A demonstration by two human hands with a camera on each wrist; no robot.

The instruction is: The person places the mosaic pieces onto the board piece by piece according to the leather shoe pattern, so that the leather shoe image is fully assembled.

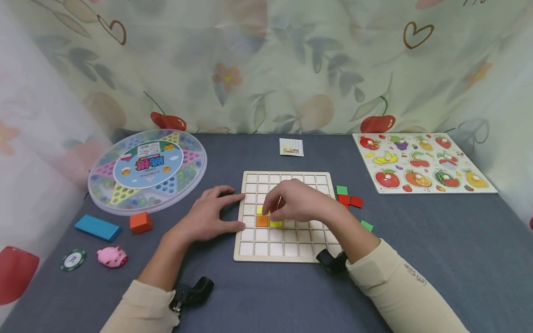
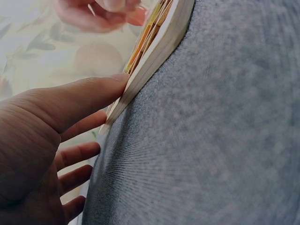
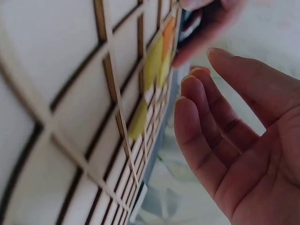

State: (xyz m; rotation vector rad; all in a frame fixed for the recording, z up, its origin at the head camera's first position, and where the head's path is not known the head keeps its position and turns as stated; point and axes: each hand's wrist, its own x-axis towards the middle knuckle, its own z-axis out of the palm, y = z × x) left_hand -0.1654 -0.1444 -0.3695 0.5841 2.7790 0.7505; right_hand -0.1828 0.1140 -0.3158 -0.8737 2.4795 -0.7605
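A pale wooden grid board [image 1: 287, 249] lies in front of me, with an orange tile [image 1: 262, 221] and a yellow tile [image 1: 276, 224] set in neighbouring squares. More yellow tiles [image 3: 138, 121] show in the right wrist view, partly hidden by my hand from above. My left hand [image 1: 210, 215] is spread at the board's left edge, its thumb and index fingertip touching the rim. Over the middle of the grid, my right hand [image 1: 297, 201] pinches a small red tile [image 2: 137, 16], mostly hidden behind the fingertips.
Loose red tiles [image 1: 356, 201] and green tiles [image 1: 367, 225] lie right of the board. Behind it is a pattern card [image 1: 291, 147]. A fruit puzzle board [image 1: 429, 164] is far right. Left are a round marble game [image 1: 147, 171], blue block [image 1: 97, 227], orange block [image 1: 140, 223], pink pig [image 1: 111, 256] and chip [image 1: 73, 260].
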